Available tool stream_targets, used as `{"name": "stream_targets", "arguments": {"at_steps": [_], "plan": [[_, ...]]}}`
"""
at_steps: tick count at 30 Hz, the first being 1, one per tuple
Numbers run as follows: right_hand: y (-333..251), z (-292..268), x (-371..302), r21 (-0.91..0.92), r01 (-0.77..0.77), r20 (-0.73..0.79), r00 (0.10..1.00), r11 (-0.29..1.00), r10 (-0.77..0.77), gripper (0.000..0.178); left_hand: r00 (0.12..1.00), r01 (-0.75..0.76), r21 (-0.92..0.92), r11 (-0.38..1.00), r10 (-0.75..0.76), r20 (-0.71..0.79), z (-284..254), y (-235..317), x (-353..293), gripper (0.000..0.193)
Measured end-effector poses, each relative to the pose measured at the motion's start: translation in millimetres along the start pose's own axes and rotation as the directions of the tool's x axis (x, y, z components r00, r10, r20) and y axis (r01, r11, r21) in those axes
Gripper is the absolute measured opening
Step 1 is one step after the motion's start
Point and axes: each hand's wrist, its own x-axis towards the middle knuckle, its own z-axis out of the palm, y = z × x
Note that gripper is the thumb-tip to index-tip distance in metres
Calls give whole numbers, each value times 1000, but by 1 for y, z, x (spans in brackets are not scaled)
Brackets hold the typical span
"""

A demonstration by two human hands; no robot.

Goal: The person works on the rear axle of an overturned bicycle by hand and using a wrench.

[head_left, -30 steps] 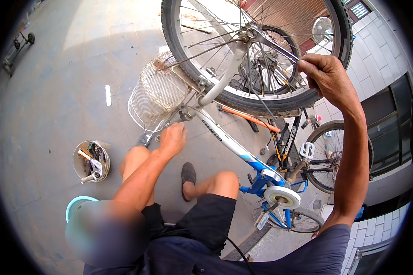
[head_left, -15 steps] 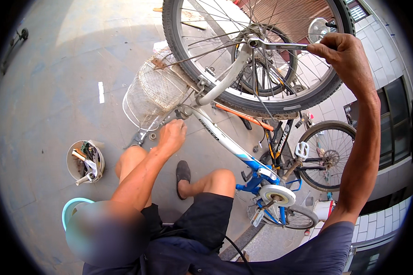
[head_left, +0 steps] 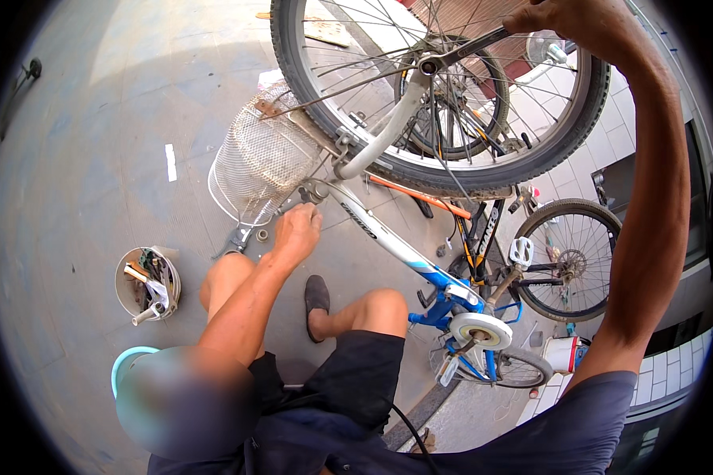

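So right hand [head_left: 566, 20] at 1 o'clock grips a stiff wrench [head_left: 471, 47] on the wheel [head_left: 444, 87] hub; left hand [head_left: 295, 231], fingers curled, braces the rigid frame [head_left: 388, 241].

Grey paved floor [head_left: 95, 119] in bright daylight, with a short white mark [head_left: 170, 162] on it. Right of the mark, far off, a white tiled wall [head_left: 665, 380] with a dark window [head_left: 622, 186].

Outdoor bicycle repair spot: upturned bicycle [head_left: 388, 237], tool bucket [head_left: 146, 283], pavement [head_left: 95, 142].
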Motion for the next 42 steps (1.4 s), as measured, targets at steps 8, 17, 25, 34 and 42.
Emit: {"name": "stream_targets", "arguments": {"at_steps": [8, 17, 25, 34, 42], "plan": [[14, -4, 31, -107, 84, 169, 983, 991, -65, 39, 999, 40, -48, 998, -39, 32, 4, 11, 0, 14], [26, 14, 8, 69, -196, 191, 965, 978, 180, 46, 999, 29, -47, 998, -30, -12, 3, -1, -1, 19], [60, 55, -12, 196, -170, 225, 966, 966, 124, 44, 998, 53, -31, 998, -52, 27, 9, 4, 0, 20], [56, 121, -76, 395, -258, 230, 957, 882, 177, 54, 998, 45, -30, 999, -45, 32, 6, 2, -2, 20], [18, 164, -120, 559, -266, 155, 964, 785, 216, 52, 997, 57, -32, 998, -55, 60, 12, 0, -3, 19]]}}
